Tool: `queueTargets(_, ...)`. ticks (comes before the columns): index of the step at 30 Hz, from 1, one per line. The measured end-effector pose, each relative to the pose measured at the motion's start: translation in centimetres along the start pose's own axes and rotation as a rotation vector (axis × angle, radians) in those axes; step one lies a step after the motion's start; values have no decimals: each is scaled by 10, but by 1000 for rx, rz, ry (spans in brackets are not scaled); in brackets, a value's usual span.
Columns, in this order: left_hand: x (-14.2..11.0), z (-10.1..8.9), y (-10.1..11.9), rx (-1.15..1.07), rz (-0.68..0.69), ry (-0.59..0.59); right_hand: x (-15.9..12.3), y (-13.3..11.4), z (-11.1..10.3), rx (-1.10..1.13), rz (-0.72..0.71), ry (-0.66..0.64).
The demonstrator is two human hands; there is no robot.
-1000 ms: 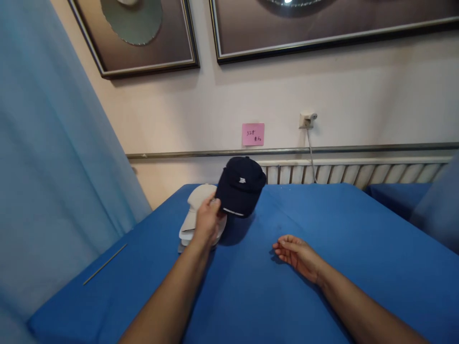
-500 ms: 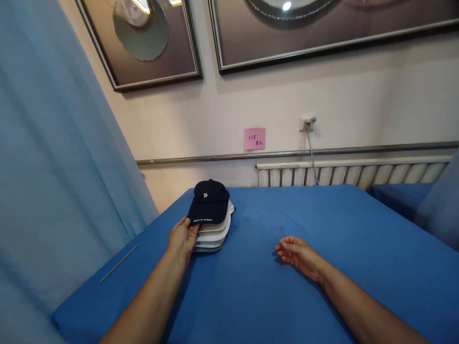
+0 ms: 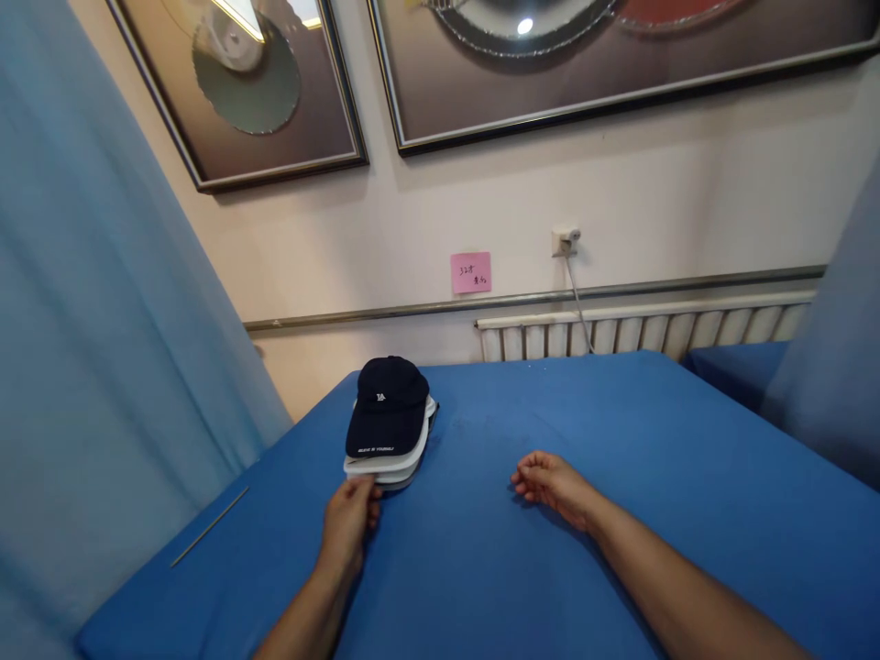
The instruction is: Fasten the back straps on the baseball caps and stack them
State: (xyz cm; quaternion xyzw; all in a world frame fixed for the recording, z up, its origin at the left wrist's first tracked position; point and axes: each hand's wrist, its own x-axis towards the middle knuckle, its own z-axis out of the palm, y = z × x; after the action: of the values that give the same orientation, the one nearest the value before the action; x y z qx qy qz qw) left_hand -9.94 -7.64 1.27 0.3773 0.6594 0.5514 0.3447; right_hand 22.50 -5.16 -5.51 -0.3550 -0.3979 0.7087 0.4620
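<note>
A navy cap (image 3: 387, 408) tops paler caps (image 3: 397, 464), stacked left of centre on the blue surface (image 3: 467, 568). The left hand (image 3: 349, 521) meets their near side, whether pinching I cannot tell; the right hand (image 3: 550, 486) curls loosely, half spread.

- Under the navy cap (image 3: 387, 408), the pale caps' (image 3: 391, 465) crowns lie mostly hidden.
- Just in front of it, the left hand (image 3: 349, 524) covers some brim; its grip is unclear.
- Behind it, rightward, the pink note's (image 3: 471, 273) writing is too small to read fully.
- High above it, the top edge cuts the larger framed picture (image 3: 687, 60).
</note>
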Motion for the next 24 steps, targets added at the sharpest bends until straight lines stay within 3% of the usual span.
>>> queueTargets(4,-29,58,-13,222,-35,-529,5,3,-1,-122,-53,10)
queueTargets(9,-36,145,-12,321,9,-959,18,7,-11,-232,-97,92)
queueTargets(11,-33,170,-16,322,40,-963,25,7,-17,-263,-111,160)
queueTargets(14,-26,188,-23,240,138,-841,34,8,-23,-271,-125,225)
queueTargets(19,-11,182,-25,73,133,-971,36,9,-24,-296,-132,231)
queueTargets(24,-6,178,-23,-27,54,-949,32,8,-21,-327,-141,229)
